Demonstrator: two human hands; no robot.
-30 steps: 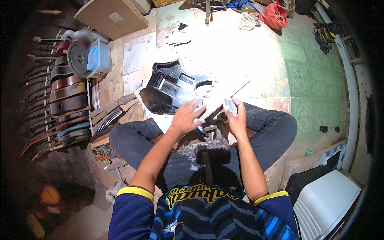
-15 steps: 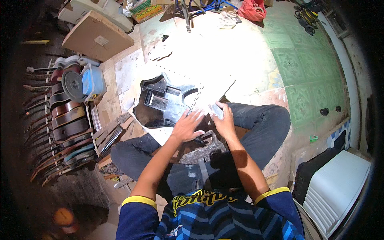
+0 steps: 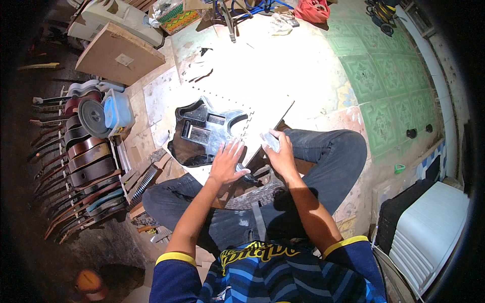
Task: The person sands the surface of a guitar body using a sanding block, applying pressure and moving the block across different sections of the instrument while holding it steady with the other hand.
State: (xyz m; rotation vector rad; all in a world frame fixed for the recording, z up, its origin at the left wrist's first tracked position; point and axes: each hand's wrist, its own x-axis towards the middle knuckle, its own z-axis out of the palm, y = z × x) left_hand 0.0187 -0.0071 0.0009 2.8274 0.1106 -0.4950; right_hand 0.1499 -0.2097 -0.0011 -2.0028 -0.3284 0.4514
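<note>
A black electric guitar body [image 3: 214, 132], dusted pale grey, lies flat on a white board [image 3: 256, 115] in front of my crossed legs. Cavities are cut into its face, and its horns point away to the right. My left hand [image 3: 226, 164] lies on the near edge of the body, fingers spread and palm down. Just right of the body is my right hand [image 3: 283, 157], closed round a small grey flat block [image 3: 271, 141]. That block is apart from the guitar body.
Guitars [image 3: 88, 161] stand in a rack at the left, beside a clear tub [image 3: 124, 112] with a blue container. A cardboard box [image 3: 118, 55] is at the far left. A red bag [image 3: 312, 10] lies at the back, and a white ribbed box [image 3: 429, 232] stands at the right.
My left hand has shifted left onto the guitar body. The right hand has drawn slightly left, showing more of the grey block. The whole view has shifted a little.
</note>
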